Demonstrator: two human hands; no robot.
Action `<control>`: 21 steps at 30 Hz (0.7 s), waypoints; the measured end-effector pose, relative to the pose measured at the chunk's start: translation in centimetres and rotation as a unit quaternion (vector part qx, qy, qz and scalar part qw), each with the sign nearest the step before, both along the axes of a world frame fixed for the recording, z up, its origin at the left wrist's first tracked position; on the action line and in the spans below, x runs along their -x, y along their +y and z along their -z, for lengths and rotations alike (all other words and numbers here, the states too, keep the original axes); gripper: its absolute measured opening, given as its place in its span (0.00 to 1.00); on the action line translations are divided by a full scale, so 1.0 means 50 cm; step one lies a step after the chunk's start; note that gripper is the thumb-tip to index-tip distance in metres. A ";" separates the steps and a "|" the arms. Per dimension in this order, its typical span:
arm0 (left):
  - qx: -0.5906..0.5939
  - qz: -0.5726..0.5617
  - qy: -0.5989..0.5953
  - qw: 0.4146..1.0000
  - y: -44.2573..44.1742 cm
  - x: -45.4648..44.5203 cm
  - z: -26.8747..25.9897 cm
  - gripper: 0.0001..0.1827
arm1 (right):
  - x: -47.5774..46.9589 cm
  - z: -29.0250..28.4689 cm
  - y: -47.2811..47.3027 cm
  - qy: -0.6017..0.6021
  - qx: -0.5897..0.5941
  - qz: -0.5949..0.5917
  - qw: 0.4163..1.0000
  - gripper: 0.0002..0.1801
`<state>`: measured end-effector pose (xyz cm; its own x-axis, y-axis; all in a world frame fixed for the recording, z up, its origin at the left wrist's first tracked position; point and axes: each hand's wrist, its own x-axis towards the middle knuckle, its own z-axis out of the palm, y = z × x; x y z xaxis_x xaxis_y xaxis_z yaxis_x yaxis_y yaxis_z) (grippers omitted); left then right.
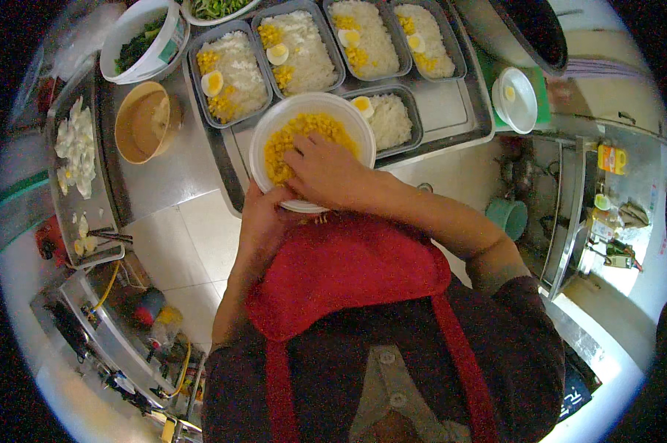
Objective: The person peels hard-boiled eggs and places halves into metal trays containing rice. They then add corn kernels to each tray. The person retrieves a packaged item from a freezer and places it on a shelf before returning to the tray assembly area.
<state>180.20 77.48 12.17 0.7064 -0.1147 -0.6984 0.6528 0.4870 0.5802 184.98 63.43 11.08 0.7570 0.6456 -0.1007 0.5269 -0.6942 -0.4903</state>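
Observation:
A white plastic bowl (257, 145) of yellow corn kernels (316, 123) is held against my red apron (355, 266). My left hand (267, 206) grips its near left rim, thumb on the edge and the other fingers hidden beneath. Inside the bowl my right hand (325, 169) has its fingers down in the corn; whether it pinches any is hidden. Just behind the bowl, a grey container of rice (391, 122) carries a halved boiled egg (362, 106). Farther back, several similar containers (297, 52) hold rice, half an egg and corn.
A large metal tray (444, 119) bears the containers. To the left are a paper tub (145, 124), a white bucket of dark greens (150, 41) and a tray (105, 221) with egg pieces and chopsticks. At right stand a small white bowl (524, 105) and a big pot (510, 33).

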 end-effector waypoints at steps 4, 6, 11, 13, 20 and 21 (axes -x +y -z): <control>-0.030 -0.005 0.006 1.000 -0.032 0.004 -0.022 0.33 | 0.007 -0.009 -0.030 0.137 0.021 -0.030 0.990 0.16; -0.051 0.002 -0.007 0.999 -0.042 0.006 -0.026 0.33 | 0.005 0.013 -0.053 0.090 -0.029 -0.056 0.994 0.17; -0.054 -0.007 -0.030 0.998 -0.045 0.003 -0.021 0.33 | -0.043 -0.018 -0.056 0.405 -0.314 0.270 0.815 0.14; -0.056 -0.030 -0.018 0.998 -0.056 -0.001 -0.036 0.33 | -0.056 -0.026 -0.060 0.581 -0.400 0.339 0.623 0.14; -0.055 -0.034 -0.068 0.996 -0.068 -0.006 -0.022 0.34 | -0.061 -0.037 -0.072 0.654 -0.489 0.306 0.490 0.14; -0.055 -0.039 -0.070 0.995 -0.071 -0.006 -0.020 0.34 | -0.065 -0.027 -0.079 0.649 -0.491 0.288 0.504 0.15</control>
